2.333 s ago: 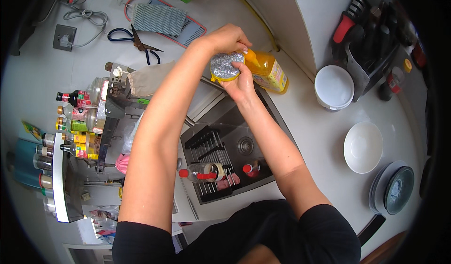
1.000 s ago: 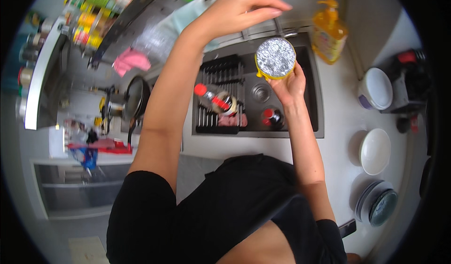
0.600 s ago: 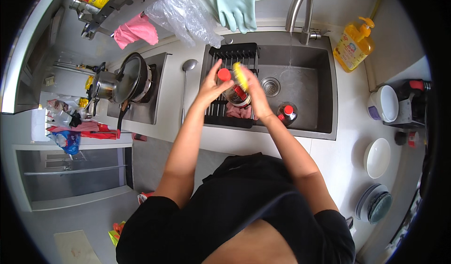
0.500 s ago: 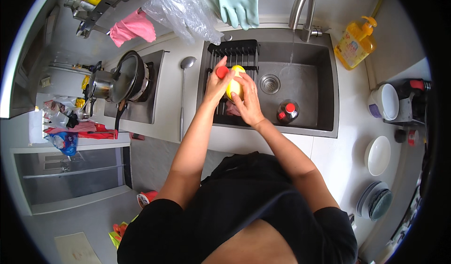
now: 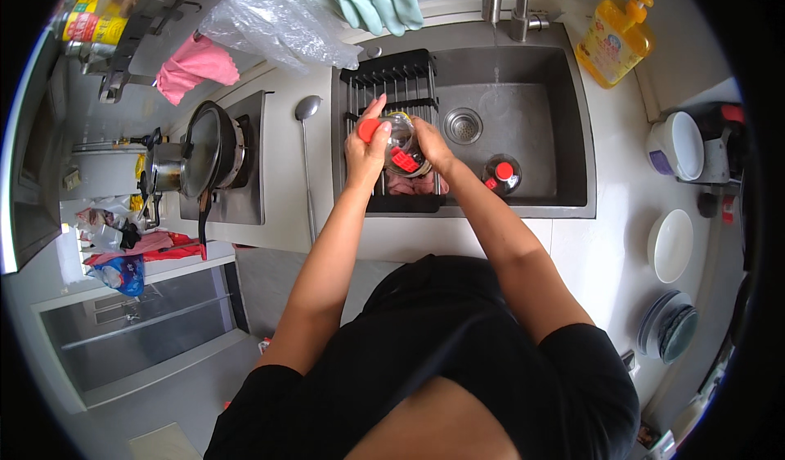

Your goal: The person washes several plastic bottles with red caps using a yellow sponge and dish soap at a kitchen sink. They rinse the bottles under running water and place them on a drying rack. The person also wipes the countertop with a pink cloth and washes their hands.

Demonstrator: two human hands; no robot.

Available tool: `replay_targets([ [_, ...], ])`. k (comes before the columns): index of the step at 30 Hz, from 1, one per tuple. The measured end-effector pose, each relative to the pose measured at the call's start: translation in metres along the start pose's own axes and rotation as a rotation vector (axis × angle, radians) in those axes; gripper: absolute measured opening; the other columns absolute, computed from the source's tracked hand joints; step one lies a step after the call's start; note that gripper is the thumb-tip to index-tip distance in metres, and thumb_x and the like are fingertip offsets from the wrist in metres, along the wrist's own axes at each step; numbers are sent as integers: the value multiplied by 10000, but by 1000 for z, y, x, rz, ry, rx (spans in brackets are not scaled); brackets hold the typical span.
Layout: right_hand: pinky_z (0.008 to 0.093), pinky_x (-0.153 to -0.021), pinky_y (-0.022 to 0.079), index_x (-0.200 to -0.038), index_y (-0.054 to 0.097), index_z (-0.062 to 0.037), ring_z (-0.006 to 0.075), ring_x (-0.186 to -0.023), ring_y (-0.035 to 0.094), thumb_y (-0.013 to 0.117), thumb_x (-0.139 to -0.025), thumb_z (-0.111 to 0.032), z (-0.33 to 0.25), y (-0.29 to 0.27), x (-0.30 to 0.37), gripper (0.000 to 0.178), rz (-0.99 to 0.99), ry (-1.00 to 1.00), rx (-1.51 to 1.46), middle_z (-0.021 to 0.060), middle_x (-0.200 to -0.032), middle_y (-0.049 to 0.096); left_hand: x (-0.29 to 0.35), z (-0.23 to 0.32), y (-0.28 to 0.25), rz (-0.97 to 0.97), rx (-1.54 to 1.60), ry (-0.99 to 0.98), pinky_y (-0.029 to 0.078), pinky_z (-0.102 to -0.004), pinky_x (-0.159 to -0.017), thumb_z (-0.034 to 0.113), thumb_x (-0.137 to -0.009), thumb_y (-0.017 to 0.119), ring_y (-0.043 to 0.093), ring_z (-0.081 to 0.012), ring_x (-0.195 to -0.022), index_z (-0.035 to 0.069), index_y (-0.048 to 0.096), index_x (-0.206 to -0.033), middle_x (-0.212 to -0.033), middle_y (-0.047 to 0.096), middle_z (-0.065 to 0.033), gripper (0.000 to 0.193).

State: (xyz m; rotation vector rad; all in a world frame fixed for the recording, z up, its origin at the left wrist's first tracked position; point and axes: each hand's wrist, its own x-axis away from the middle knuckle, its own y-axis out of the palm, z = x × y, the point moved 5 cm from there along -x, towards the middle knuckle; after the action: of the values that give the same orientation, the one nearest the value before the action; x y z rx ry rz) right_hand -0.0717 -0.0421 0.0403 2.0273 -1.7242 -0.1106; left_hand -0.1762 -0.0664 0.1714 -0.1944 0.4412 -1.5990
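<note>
Both my hands are closed around a clear bottle with a red and a yellow patch, above the black drying rack. My left hand grips it on the left, by a red cap. My right hand wraps the other side, its fingertips partly hidden. Below them a crumpled pink cloth lies in the rack, which sits in the left part of the grey sink. Another bottle, dark with a red cap, stands in the sink to the right.
Water runs from the faucet. A yellow soap pump bottle stands at the sink's back right corner. A ladle lies left of the sink, beside a stove with a lidded pan. Bowls and stacked plates sit at right.
The bottle between my hands has been turned: its yellow side faced up before, and now clear wall and a red patch show. The whole view has shifted slightly.
</note>
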Motion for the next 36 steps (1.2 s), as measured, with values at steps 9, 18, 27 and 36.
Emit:
replay_targets([
  [9,339,-1044,300,-1180,547,-16,307,-1187,457,329,-925,-241,-79,34,63,404,51,-504,372,162,-1225,541,8,12,-1,138,14,94,312,-346,-1039,268,-836,465,430,-274,-1255,-12,449,-1316,-1355,462,-172,556],
  [18,367,-1032,328,-1119,596,-61,299,-1118,510,365,-884,-196,-68,30,48,356,8,-389,297,137,-1169,573,4,9,-4,84,-24,206,321,-354,-1037,334,-826,469,449,-287,-1235,-21,414,-1335,-1371,443,-177,623],
  [27,391,-994,352,-1182,518,-4,344,-1141,482,336,-954,-225,-4,1,35,367,124,-236,464,185,-1181,551,-23,-3,-22,-13,-9,221,365,-404,-984,331,-790,585,432,-327,-1176,32,398,-1291,-1267,421,-155,613],
  [36,414,-1076,272,-1302,412,21,360,-1297,342,495,-894,-106,-50,52,107,435,132,-566,572,212,-1332,433,17,-2,-44,92,135,-678,481,-287,-736,189,-843,616,533,-98,-846,83,557,-1156,-973,566,-5,336],
])
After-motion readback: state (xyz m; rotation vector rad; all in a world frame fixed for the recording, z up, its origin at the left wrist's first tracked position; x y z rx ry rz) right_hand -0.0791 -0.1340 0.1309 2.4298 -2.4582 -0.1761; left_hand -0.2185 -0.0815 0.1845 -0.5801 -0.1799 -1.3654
